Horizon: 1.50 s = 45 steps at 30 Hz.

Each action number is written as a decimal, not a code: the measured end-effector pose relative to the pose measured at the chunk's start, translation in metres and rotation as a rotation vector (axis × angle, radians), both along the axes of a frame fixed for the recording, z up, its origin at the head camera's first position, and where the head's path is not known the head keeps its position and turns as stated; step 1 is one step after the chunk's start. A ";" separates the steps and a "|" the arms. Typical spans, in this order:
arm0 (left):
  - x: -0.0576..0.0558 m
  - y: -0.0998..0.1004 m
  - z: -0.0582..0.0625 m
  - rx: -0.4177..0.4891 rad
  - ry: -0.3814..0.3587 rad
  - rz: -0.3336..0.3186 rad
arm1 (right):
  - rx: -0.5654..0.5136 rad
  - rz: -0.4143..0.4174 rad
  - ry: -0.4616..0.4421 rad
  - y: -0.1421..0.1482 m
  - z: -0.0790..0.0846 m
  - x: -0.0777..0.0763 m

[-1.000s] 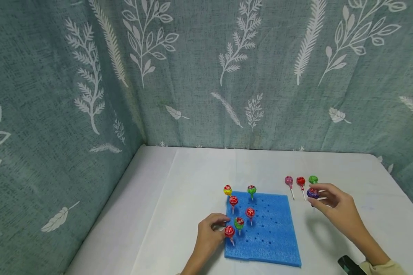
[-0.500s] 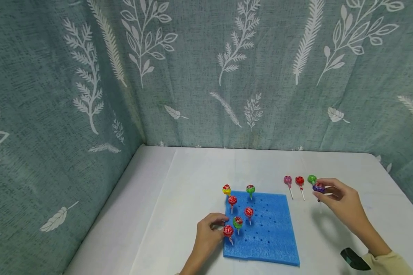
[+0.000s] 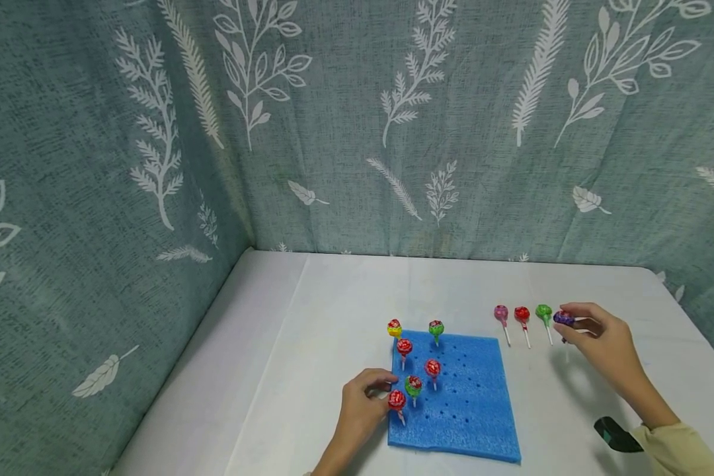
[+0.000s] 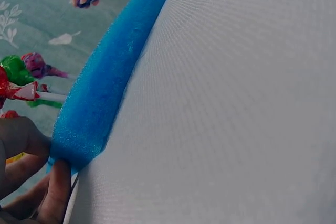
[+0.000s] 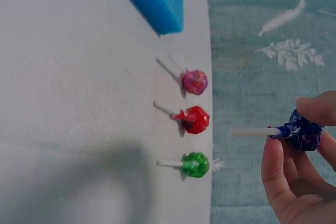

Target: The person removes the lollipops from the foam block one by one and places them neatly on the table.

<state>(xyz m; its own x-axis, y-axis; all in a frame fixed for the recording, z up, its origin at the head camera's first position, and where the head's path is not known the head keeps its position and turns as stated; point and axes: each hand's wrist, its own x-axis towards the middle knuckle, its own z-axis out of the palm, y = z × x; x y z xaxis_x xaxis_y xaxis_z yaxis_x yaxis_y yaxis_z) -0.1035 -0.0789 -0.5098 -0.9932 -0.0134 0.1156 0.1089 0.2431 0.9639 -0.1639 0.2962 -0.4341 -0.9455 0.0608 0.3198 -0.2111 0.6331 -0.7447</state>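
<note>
Pinched in the right hand (image 3: 607, 340), the purple lollipop (image 3: 563, 318) is now past the green lollipop (image 3: 544, 311), fourth in line. The left hand (image 3: 361, 404) grips the blue board (image 3: 486, 423)

Purple lollipop (image 5: 306, 132) is held upright — blue foam (image 3: 482, 423) flat.

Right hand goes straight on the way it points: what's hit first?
Likely the green lollipop, beside the purple lollipop in the right hand; height is unclear, so it may pass above.
</note>
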 end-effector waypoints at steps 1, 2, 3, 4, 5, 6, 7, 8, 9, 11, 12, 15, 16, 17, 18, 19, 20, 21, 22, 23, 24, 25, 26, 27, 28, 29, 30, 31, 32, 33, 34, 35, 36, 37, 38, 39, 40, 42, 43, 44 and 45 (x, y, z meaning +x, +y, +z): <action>0.000 0.000 0.000 0.004 0.001 0.001 | -0.002 0.003 0.006 0.001 -0.001 -0.002; 0.000 0.000 0.000 0.004 -0.001 0.002 | -0.005 0.006 0.010 0.002 -0.002 -0.003; 0.001 0.000 0.000 0.004 -0.005 0.003 | -0.008 0.009 0.013 0.003 -0.002 -0.005; 0.001 0.000 -0.001 0.000 -0.005 0.003 | -0.010 0.012 0.015 0.004 -0.003 -0.006; 0.001 -0.001 -0.001 -0.003 -0.007 0.004 | -0.008 0.013 0.015 0.005 -0.003 -0.007; 0.001 -0.001 -0.001 -0.007 -0.009 0.007 | -0.005 0.012 0.013 0.006 -0.003 -0.009; 0.001 -0.001 -0.001 -0.010 -0.009 0.008 | 0.001 0.011 0.010 0.007 -0.002 -0.010; 0.001 0.000 -0.001 -0.015 -0.009 0.010 | 0.011 0.007 0.006 0.008 -0.002 -0.011; 0.001 0.000 -0.001 -0.017 -0.006 0.010 | 0.019 0.004 0.000 0.009 -0.002 -0.012; 0.000 -0.001 -0.001 -0.015 -0.002 0.008 | 0.038 -0.006 -0.012 0.011 -0.002 -0.014; 0.000 -0.001 -0.001 -0.016 -0.001 0.007 | 0.046 -0.010 -0.018 0.012 -0.003 -0.015; 0.000 0.000 -0.001 -0.017 -0.002 -0.001 | 0.045 -0.031 -0.043 0.016 -0.007 -0.020; 0.000 0.000 0.000 -0.018 -0.002 -0.002 | 0.050 -0.035 -0.048 0.017 -0.008 -0.022; 0.000 0.000 0.000 -0.021 -0.002 -0.003 | 0.052 -0.040 -0.058 0.019 -0.010 -0.024; 0.000 0.001 0.000 -0.021 -0.003 -0.003 | 0.052 -0.045 -0.065 0.021 -0.012 -0.027; 0.000 0.001 0.000 -0.022 -0.006 -0.003 | 0.047 -0.059 -0.076 0.024 -0.015 -0.030; 0.000 0.001 0.000 -0.024 -0.008 -0.003 | 0.055 -0.051 -0.077 0.027 -0.018 -0.033; 0.000 0.001 0.000 -0.022 -0.009 -0.003 | 0.051 -0.051 -0.079 0.030 -0.022 -0.036; 0.000 0.001 0.000 -0.021 -0.010 -0.002 | 0.060 -0.063 -0.084 0.034 -0.027 -0.040; 0.000 0.001 0.000 -0.024 -0.012 -0.002 | 0.063 -0.068 -0.083 0.038 -0.033 -0.044; 0.000 0.001 0.000 -0.024 -0.014 -0.003 | 0.071 -0.076 -0.081 0.041 -0.038 -0.047; 0.000 0.001 0.000 -0.024 -0.015 -0.004 | 0.075 -0.083 -0.081 0.044 -0.041 -0.050; 0.000 0.001 0.001 -0.023 -0.014 -0.005 | 0.085 -0.079 -0.080 0.045 -0.044 -0.051; 0.000 0.001 0.001 -0.022 -0.015 -0.006 | 0.083 -0.089 -0.088 0.046 -0.045 -0.053; 0.000 0.002 0.001 -0.024 -0.016 -0.006 | 0.082 -0.090 -0.092 0.046 -0.045 -0.054; 0.000 0.001 0.001 -0.025 -0.017 -0.006 | 0.072 -0.082 -0.097 0.045 -0.043 -0.053; 0.000 0.001 0.001 -0.024 -0.018 -0.005 | 0.069 -0.080 -0.110 0.043 -0.040 -0.052; 0.000 0.001 0.002 -0.022 -0.017 -0.004 | 0.058 -0.073 -0.120 0.040 -0.036 -0.051; 0.000 0.001 0.002 -0.021 -0.016 -0.003 | 0.053 -0.068 -0.132 0.038 -0.033 -0.051; 0.000 0.001 0.002 -0.020 -0.016 -0.003 | 0.050 -0.062 -0.142 0.037 -0.030 -0.050; 0.001 0.001 0.002 -0.019 -0.013 -0.001 | 0.058 -0.055 -0.149 0.035 -0.027 -0.050; 0.001 0.001 0.002 -0.019 -0.011 0.000 | 0.064 -0.060 -0.162 0.034 -0.026 -0.050; 0.001 0.001 0.001 -0.019 -0.009 0.002 | 0.074 -0.065 -0.173 0.033 -0.026 -0.051; 0.001 0.001 0.001 -0.017 -0.005 0.002 | 0.075 -0.068 -0.183 0.033 -0.026 -0.052; 0.001 0.001 0.001 -0.014 0.003 0.001 | 0.083 -0.072 -0.192 0.033 -0.027 -0.053; 0.001 0.001 0.001 -0.012 0.008 0.000 | 0.086 -0.073 -0.197 0.034 -0.028 -0.054; 0.001 0.001 0.001 -0.011 0.010 0.002 | 0.087 -0.076 -0.206 0.034 -0.030 -0.055; 0.001 0.001 0.001 -0.003 0.017 0.000 | 0.090 -0.077 -0.216 0.036 -0.033 -0.059; 0.001 0.001 0.002 -0.001 0.017 -0.001 | 0.090 -0.078 -0.225 0.037 -0.035 -0.060; 0.001 0.000 0.002 0.000 0.016 -0.002 | 0.092 -0.079 -0.234 0.038 -0.037 -0.061; 0.001 0.000 0.002 -0.001 0.013 -0.002 | 0.089 -0.083 -0.248 0.038 -0.038 -0.063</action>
<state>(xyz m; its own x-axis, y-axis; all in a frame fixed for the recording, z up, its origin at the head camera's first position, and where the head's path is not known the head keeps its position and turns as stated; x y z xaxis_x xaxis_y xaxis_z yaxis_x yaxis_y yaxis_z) -0.1022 -0.0785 -0.5075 -0.9917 -0.0117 0.1281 0.1214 0.2440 0.9622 -0.2264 0.3344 -0.4721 -0.9886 0.1232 0.0869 0.0258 0.7062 -0.7076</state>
